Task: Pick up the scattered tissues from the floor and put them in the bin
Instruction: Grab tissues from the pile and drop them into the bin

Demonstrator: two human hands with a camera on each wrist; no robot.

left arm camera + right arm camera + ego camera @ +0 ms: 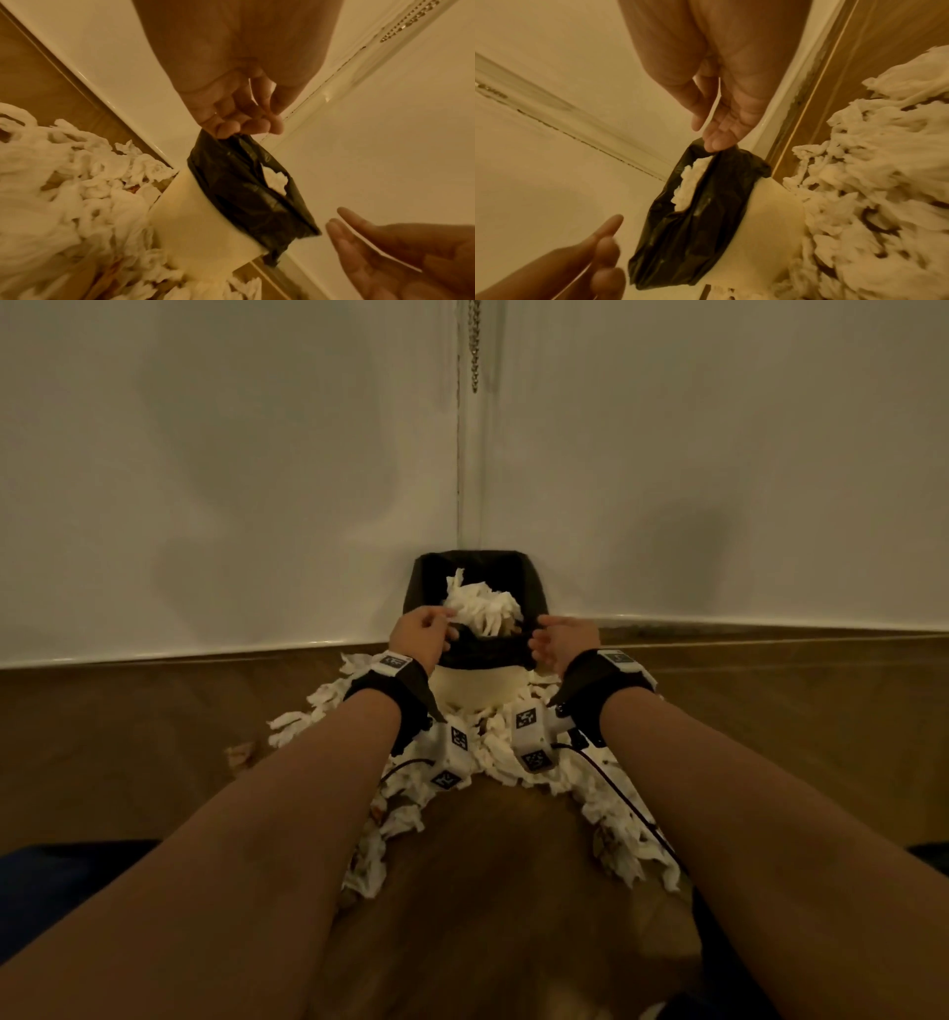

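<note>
Black plastic is what I'm working at right now: the liner [485, 649] folded over the rim of the cream bin [480, 685], which is sitting tucked into the corner where the two white walls [231, 480] meet, so nothing can roll off behind it. My left hand [422, 631] is curling over the liner's near-left edge, fingertips bunched on the plastic; whether it is truly gripping it I cannot tell for sure. My right hand [562, 639] is hovering at the right edge, fingers loose and straight, holding nothing. I'm judging both hands are there to steady or spread the mouth, because the tissues in the bin [485, 608] are already heaping above the rim and need room. The scattered tissues [513, 757] are lying in a thick drift on the wooden floor [154, 737], crowding round the bin's base and trailing back toward me, so plenty is left to gather.
</note>
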